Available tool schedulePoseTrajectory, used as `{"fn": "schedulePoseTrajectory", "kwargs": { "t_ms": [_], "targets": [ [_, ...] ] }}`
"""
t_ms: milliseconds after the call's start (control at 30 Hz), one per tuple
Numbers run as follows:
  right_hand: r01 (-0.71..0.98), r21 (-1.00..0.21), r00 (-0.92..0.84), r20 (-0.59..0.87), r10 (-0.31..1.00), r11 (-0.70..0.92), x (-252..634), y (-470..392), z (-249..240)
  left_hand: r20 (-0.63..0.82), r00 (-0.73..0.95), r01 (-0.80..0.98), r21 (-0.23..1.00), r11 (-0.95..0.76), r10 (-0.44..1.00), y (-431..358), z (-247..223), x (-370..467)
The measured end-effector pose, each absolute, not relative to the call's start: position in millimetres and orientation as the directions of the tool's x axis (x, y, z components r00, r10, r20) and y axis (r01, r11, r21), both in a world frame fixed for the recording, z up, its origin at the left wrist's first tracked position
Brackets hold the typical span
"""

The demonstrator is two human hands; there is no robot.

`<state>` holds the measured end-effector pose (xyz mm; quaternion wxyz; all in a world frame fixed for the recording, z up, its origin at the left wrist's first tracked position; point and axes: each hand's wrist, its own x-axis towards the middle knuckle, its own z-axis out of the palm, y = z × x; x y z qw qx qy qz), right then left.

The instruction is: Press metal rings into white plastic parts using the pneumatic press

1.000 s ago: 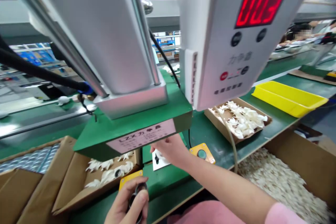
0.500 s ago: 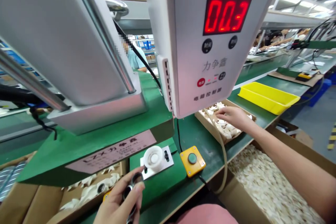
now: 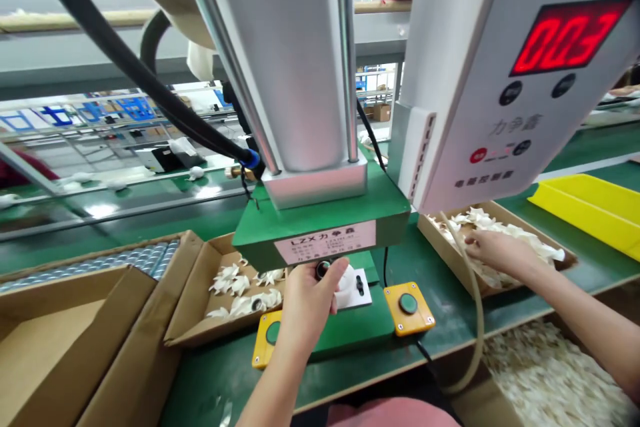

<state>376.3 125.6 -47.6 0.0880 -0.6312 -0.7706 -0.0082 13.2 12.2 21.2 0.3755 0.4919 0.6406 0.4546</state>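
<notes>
Since half a second ago the left hand (image 3: 305, 297) has gone forward from the near tabletop edge to the white fixture (image 3: 353, 283) under the press (image 3: 320, 230), carrying a small black ring (image 3: 323, 270) with it. That hand is now closed around the ring, thumb and fingertips pinching it right over the round white part seated on the fixture; how far the ring sits on that part cannot be told, since the fingers hide it.

The right hand (image 3: 497, 250) has stayed in the cardboard tray (image 3: 500, 210) well to the right, palm down on the pile of white blades (image 3: 505, 233). Its fingers curl into the pile, but whether they grip a piece cannot be told.

Just beside the left wrist, on its left, sits a yellow button box (image 3: 270, 335) with a green button; a second yellow button box (image 3: 409, 307) lies between the two hands. Left of the left hand an open box (image 3: 200, 293) holds more white blades, some with black rings in them. Above the right hand hangs the white control panel (image 3: 500, 100), its red display reading 003. Beyond the right hand a yellow bin (image 3: 590, 210) rests on the green tabletop (image 3: 350, 367), and below the right forearm a carton (image 3: 550, 380) is full of white pieces.
</notes>
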Motion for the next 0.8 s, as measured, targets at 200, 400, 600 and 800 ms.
{"fn": "schedulePoseTrajectory", "kwargs": {
  "t_ms": [200,400,600,800],
  "targets": [
    [0.959,-0.144,-0.164,0.421,0.892,0.244,351.4,84.6,-6.2,-0.035,-0.247,0.267,0.958,0.103,0.968,8.9,26.3,14.5],
    [0.68,-0.408,-0.562,0.245,0.79,0.61,233.7,36.4,16.4,-0.031,-0.249,0.291,0.951,0.106,0.968,10.4,26.2,12.5],
    [0.596,-0.347,-0.688,0.245,0.683,0.724,165.0,54.6,10.9,-0.009,-0.189,0.299,0.952,0.066,0.982,8.8,28.1,8.3],
    [0.532,-0.328,-0.74,0.268,0.616,0.781,151.1,56.3,13.5,-0.017,-0.306,0.049,0.998,0.033,0.952,-21.6,22.3,-20.3]
  ]
}}
